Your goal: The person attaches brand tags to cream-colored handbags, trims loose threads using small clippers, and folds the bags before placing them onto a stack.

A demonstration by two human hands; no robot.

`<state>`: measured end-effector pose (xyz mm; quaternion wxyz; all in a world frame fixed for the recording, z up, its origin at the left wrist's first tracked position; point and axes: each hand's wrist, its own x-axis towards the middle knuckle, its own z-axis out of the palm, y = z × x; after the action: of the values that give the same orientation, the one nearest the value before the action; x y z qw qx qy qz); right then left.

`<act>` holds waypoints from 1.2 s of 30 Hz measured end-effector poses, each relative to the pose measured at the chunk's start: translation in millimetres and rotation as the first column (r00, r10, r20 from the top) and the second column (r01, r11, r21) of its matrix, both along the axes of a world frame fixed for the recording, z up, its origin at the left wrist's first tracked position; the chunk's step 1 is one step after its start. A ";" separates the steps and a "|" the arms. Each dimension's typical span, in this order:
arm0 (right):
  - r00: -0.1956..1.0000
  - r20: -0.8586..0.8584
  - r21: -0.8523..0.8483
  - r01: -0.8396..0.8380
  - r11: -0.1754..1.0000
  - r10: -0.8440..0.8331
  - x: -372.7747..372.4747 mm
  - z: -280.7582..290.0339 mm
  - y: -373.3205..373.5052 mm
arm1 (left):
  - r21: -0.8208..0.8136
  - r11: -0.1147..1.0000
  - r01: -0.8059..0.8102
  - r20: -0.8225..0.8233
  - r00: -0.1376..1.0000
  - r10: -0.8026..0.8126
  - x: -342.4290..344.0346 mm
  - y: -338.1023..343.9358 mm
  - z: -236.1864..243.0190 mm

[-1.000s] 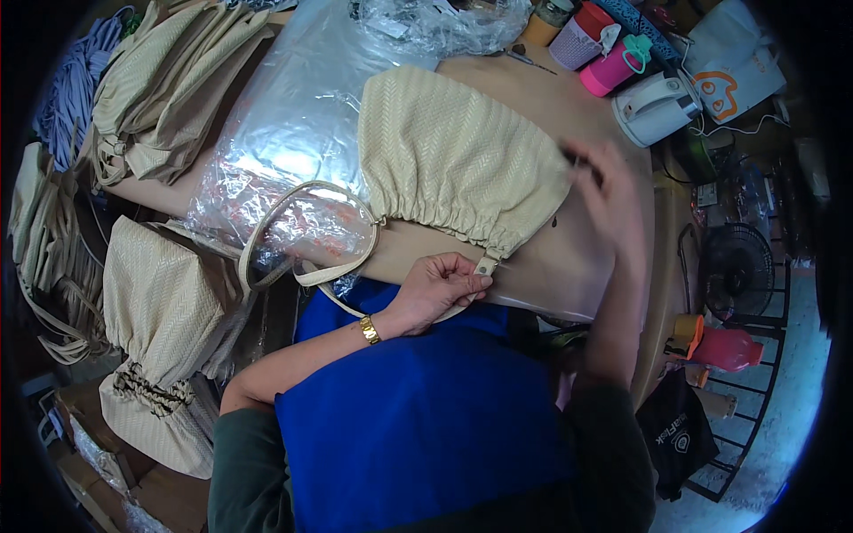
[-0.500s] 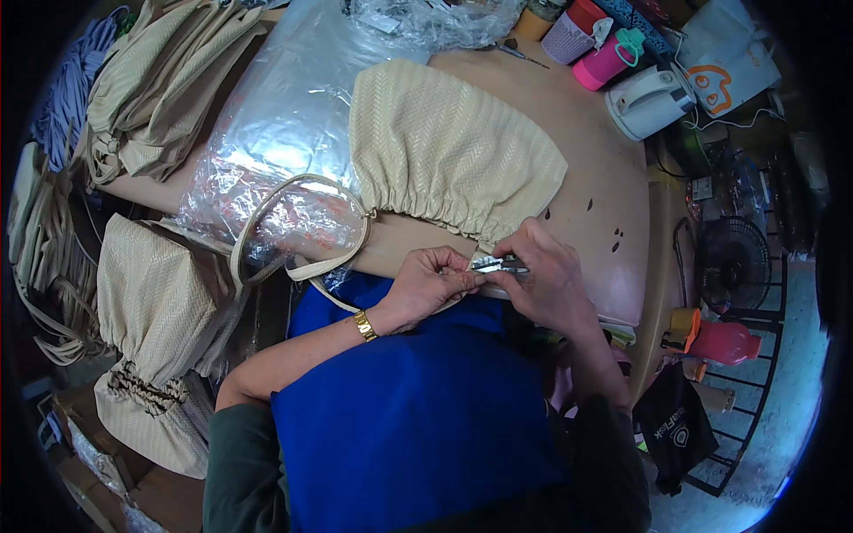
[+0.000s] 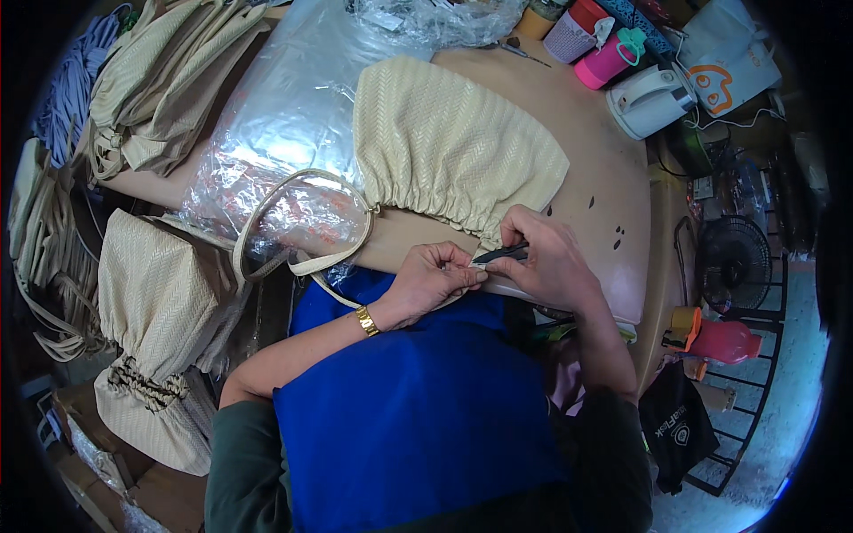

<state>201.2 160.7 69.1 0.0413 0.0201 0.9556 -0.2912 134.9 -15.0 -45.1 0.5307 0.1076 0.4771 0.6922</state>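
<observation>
A cream bag (image 3: 453, 147) with a woven pattern and a gathered edge lies on the table in front of me. Its thin strap (image 3: 253, 222) loops out to the left and runs under my left hand. My left hand (image 3: 431, 284), closed in a pinch, holds the strap's end close to the gathered edge. Closed around a pair of small dark thread snips (image 3: 508, 255), my right hand (image 3: 551, 266) has their tip at my left fingertips. Fingers partly hide the pinched piece. A blue cloth (image 3: 409, 417) covers my lap.
Clear plastic sheeting (image 3: 275, 142) lies left of the bag. More cream bags (image 3: 164, 284) are piled at the left. A white kettle (image 3: 653, 102), a pink bottle (image 3: 600, 67) and a screwdriver-like tool (image 3: 526, 55) are at the far right. A black fan (image 3: 733, 262) stands beyond the table.
The snips have turned in my right hand: their dark side now shows where a silvery side did. My right hand has shifted slightly up; my left keeps its pinch.
</observation>
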 end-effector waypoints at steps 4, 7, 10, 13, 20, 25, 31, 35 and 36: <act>0.996 0.077 -0.283 0.056 0.958 -0.036 2.3 -24.8 14.8 | -0.008 1.000 0.009 0.030 1.000 -0.009 0.0 -1.3 6.2; 0.960 0.028 -0.864 0.163 0.476 -0.278 4.8 -38.6 17.0 | 0.033 0.999 -0.012 0.015 1.000 0.011 -0.7 2.6 -4.1; 0.980 0.127 -0.511 0.197 0.837 -0.153 17.1 -17.5 4.5 | 0.079 0.995 -0.054 0.024 0.998 0.052 2.0 5.0 -23.3; 0.967 -0.243 -0.161 0.035 0.986 -0.074 20.9 -59.4 4.2 | 0.060 0.998 0.000 0.039 0.999 -0.002 -2.9 -0.1 -9.6; 0.899 -0.318 -0.084 0.289 0.954 -0.301 0.7 -93.1 54.1 | -0.435 0.890 0.136 -0.849 0.266 -0.456 -34.7 -110.0 44.9; 0.920 -0.161 -0.193 0.325 0.926 -0.356 -7.6 -86.6 90.6 | -0.701 0.711 0.052 -0.564 0.570 -0.597 -59.6 -227.4 134.1; 0.970 -0.095 -0.173 0.204 0.964 -0.222 -25.0 -70.0 91.2 | -0.411 0.888 -0.208 -0.734 0.653 -0.187 -55.4 -305.9 127.4; 0.972 -0.070 -0.219 0.204 0.954 -0.224 -23.1 -74.6 97.5 | -0.494 0.854 -0.161 -0.575 0.797 -0.183 -66.8 -302.1 128.4; 0.973 -0.064 -0.200 0.204 0.958 -0.220 -22.6 -72.9 97.6 | -0.486 0.864 -0.134 -0.511 0.845 -0.157 -68.4 -303.9 122.9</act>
<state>178.5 258.3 -3.8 -0.0296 0.1058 0.9161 -0.3855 66.5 -318.8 77.8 0.3902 0.1565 0.7687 0.4821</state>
